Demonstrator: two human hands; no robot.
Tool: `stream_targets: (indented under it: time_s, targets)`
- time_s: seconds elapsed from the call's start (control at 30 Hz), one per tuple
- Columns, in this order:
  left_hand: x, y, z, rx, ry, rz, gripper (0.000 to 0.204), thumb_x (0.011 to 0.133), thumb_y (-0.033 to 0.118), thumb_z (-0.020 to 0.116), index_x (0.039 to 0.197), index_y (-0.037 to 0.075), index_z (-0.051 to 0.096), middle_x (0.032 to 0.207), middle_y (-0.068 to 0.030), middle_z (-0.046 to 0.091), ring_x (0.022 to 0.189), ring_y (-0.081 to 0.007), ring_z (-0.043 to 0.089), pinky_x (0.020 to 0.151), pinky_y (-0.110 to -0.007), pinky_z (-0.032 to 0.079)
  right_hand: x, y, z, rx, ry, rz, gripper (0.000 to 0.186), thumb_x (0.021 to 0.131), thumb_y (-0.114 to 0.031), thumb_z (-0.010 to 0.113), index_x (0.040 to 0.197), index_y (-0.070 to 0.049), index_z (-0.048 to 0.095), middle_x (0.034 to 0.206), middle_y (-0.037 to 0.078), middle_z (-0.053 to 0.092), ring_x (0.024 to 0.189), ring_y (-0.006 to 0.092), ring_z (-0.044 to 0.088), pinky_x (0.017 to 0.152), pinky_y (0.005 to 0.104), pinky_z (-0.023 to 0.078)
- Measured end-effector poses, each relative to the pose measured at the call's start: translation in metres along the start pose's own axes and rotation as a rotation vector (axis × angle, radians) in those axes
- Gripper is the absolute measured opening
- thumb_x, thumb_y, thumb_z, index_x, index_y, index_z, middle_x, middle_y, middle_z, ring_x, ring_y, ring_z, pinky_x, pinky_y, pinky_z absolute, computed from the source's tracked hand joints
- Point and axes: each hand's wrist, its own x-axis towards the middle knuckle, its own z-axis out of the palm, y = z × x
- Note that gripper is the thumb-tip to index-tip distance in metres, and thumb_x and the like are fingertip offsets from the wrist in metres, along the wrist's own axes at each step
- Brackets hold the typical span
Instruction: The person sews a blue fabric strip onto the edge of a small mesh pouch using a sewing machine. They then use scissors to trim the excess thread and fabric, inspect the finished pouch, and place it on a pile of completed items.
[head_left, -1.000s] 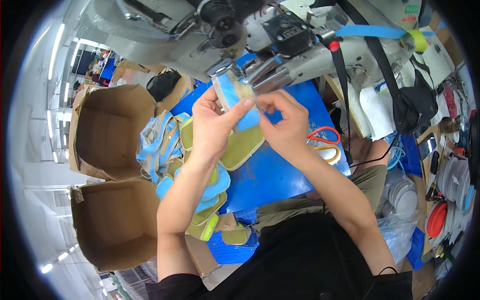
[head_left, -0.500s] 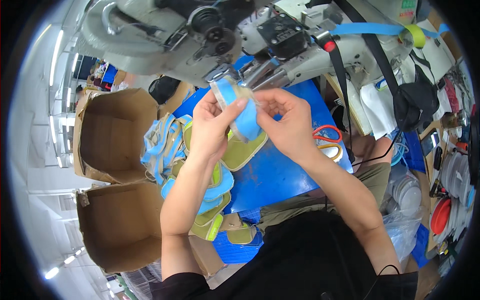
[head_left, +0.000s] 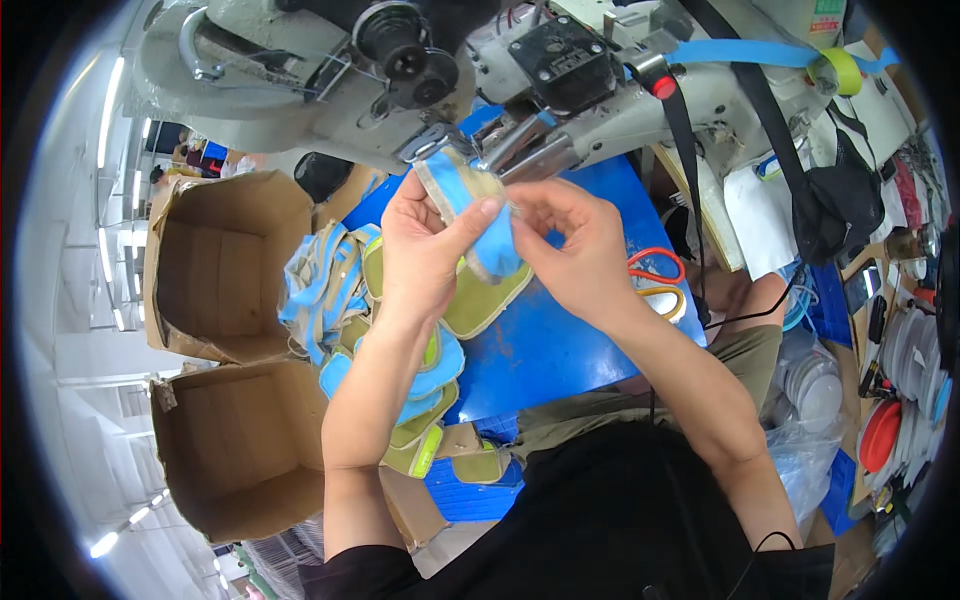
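Observation:
Between my two hands is a small curved fabric piece (head_left: 492, 245), blue with beige edging. My left hand (head_left: 425, 240) pinches its left side, thumb on top. On the other side my right hand (head_left: 570, 240) has thumb and fingers closed at the piece's edge; the fingertips are partly hidden. The piece is held just below the metal foot area of a sewing machine (head_left: 430, 140). Under and left of my hands lie olive-green fabric pieces (head_left: 485, 305) with light edging, and a heap of blue and beige strips (head_left: 328, 285) is beside my left forearm.
Two open cardboard boxes (head_left: 165, 270) stand at the left. Red- and yellow-handled scissors (head_left: 655, 262) lie on the blue table (head_left: 560, 350), right of my right hand. A blue tape (head_left: 740, 54) runs through a yellow-green ring at upper right. Rolls of tape (head_left: 880, 435) sit at far right.
The view has shifted slightly, so the machine appears a little further left. My hands keep the same grip on the fabric piece, with hardly any movement.

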Motion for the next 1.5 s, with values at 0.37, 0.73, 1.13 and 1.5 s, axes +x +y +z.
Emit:
stream_targets:
  time_s: [0.37,0.73,1.13,1.5]
  targets:
    - [0.002,0.014,0.004,-0.029,0.109,-0.094,0.032,0.089,0.005,0.080,0.116,-0.002,0.064,0.104,-0.0100,0.074,0.090,-0.0132,0.071,0.086,-0.029,0.057,0.004,-0.016,-0.001,0.199,-0.071,0.245,0.021,0.090,-0.001,0.072,0.110,0.003,0.073,0.086,0.002,0.072,0.075,0.0051,0.064,0.068,0.0219,0.052]
    - [-0.015,0.016,0.006,-0.398,0.119,-0.383,0.022,0.097,0.012,0.072,0.116,0.002,0.066,0.105,-0.0069,0.074,0.091,-0.0131,0.072,0.082,-0.029,0.060,-0.001,-0.003,-0.009,0.259,-0.117,0.259,0.019,0.091,-0.003,0.073,0.110,0.002,0.073,0.088,0.004,0.072,0.075,0.0051,0.064,0.067,0.0220,0.052]
    - [-0.011,0.005,0.014,-0.250,0.091,-0.259,0.018,0.092,0.009,0.077,0.107,0.005,0.067,0.096,-0.0049,0.074,0.080,-0.0119,0.071,0.072,-0.029,0.060,-0.012,-0.019,-0.013,0.277,-0.149,0.337,0.020,0.095,0.001,0.069,0.115,0.005,0.070,0.092,0.005,0.073,0.081,0.0062,0.066,0.072,0.0215,0.053]
    - [-0.001,0.021,0.005,-0.257,0.071,-0.300,0.028,0.094,0.016,0.077,0.114,0.003,0.064,0.103,-0.0057,0.072,0.090,-0.0124,0.070,0.079,-0.030,0.058,0.009,-0.022,-0.014,0.285,-0.186,0.313,0.023,0.093,-0.003,0.071,0.115,0.004,0.070,0.095,0.006,0.074,0.084,0.0091,0.067,0.074,0.0245,0.053]
